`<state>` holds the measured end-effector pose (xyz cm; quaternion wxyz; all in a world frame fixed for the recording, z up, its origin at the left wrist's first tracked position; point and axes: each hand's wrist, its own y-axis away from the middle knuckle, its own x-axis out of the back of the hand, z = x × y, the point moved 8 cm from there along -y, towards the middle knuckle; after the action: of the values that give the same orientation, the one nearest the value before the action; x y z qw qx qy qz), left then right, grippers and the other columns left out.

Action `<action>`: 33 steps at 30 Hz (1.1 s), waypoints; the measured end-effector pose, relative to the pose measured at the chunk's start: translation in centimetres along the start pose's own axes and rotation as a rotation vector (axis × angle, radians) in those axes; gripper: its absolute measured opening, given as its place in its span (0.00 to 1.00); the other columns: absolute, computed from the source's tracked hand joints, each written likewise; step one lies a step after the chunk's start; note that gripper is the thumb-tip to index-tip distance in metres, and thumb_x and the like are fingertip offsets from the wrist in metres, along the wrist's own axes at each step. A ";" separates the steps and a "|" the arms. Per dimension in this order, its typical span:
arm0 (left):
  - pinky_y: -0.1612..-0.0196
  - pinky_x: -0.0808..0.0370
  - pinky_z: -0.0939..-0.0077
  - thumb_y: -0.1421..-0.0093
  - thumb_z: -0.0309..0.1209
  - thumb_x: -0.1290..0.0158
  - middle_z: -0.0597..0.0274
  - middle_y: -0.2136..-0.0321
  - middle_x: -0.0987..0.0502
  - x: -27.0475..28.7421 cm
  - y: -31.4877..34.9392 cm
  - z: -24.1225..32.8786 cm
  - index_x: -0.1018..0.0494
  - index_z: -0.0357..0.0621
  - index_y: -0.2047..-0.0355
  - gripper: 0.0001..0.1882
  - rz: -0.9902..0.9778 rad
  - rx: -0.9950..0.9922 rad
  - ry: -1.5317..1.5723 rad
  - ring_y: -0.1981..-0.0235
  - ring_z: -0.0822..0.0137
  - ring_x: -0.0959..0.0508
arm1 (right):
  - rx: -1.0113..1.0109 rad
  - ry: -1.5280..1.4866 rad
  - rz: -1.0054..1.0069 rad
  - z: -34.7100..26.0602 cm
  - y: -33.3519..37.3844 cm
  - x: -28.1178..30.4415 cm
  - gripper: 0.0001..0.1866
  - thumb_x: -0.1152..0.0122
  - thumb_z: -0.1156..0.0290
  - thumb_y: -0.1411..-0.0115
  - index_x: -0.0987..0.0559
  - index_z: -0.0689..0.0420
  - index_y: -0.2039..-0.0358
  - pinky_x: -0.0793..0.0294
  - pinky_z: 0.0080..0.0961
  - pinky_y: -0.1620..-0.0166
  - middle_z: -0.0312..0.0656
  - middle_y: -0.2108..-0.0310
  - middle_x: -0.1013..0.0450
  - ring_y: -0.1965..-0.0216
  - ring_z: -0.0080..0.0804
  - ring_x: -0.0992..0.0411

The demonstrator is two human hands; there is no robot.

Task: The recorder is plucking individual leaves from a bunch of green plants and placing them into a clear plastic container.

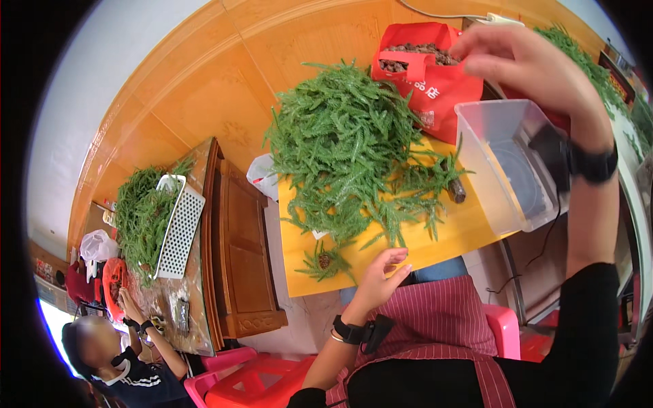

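My left hand is near the front edge of the yellow table, fingers stretched and thumb apart, nothing in it. Close by lies a small green sprig with a brown pine cone. My right hand, slightly blurred, is raised over the right side of a red bag, its fingers spread from the thumb. Small brown pine cones fill the bag. A big heap of green artificial pine sprigs covers much of the table, and a brown cylinder lies at its right.
A clear plastic bin stands right of the heap, under my right forearm. At left, another person works at a wooden cabinet with a white basket and more greenery. Red stools stand between.
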<state>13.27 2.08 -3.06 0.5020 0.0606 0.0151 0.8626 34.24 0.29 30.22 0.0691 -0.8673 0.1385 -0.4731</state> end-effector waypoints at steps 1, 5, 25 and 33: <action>0.51 0.32 0.75 0.42 0.27 0.48 0.59 0.57 0.28 0.3 0.1 -0.5 0.34 0.38 0.51 0.18 0.014 -0.004 0.000 0.53 0.70 0.29 | 0.012 0.038 0.037 1.2 -2.0 0.9 0.14 0.47 0.70 0.42 0.28 0.64 0.58 0.32 0.15 0.63 0.35 0.68 0.28 0.66 0.16 0.31; 0.47 0.34 0.73 0.42 0.28 0.48 0.58 0.55 0.29 -0.4 -0.3 -1.2 0.34 0.37 0.52 0.18 0.002 -0.014 0.072 0.51 0.69 0.30 | -0.206 0.246 -0.083 10.3 -10.7 2.3 0.17 0.47 0.63 0.41 0.28 0.62 0.57 0.28 0.17 0.69 0.39 0.69 0.27 0.73 0.22 0.28; 0.52 0.33 0.71 0.44 0.34 0.46 0.54 0.58 0.29 0.3 0.2 -0.3 0.31 0.38 0.55 0.18 0.013 -0.081 -0.123 0.54 0.59 0.29 | 0.082 -0.073 -0.403 23.6 -19.8 -11.1 0.29 0.39 0.59 0.51 0.31 0.59 0.50 0.27 0.32 0.61 0.50 0.60 0.27 0.60 0.39 0.26; 0.50 0.32 0.70 0.43 0.33 0.46 0.56 0.55 0.29 0.6 0.4 -0.4 0.31 0.40 0.54 0.18 0.011 -0.087 -0.152 0.52 0.61 0.29 | -0.297 0.677 -0.294 24.2 -19.7 -12.6 0.40 0.46 0.62 0.53 0.46 0.47 0.38 0.38 0.43 0.45 0.71 0.48 0.44 0.46 0.64 0.42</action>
<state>12.58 2.39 -3.39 0.4990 0.1044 -0.0609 0.8581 51.56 22.68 11.89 -0.1749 -0.6735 0.0946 -0.7119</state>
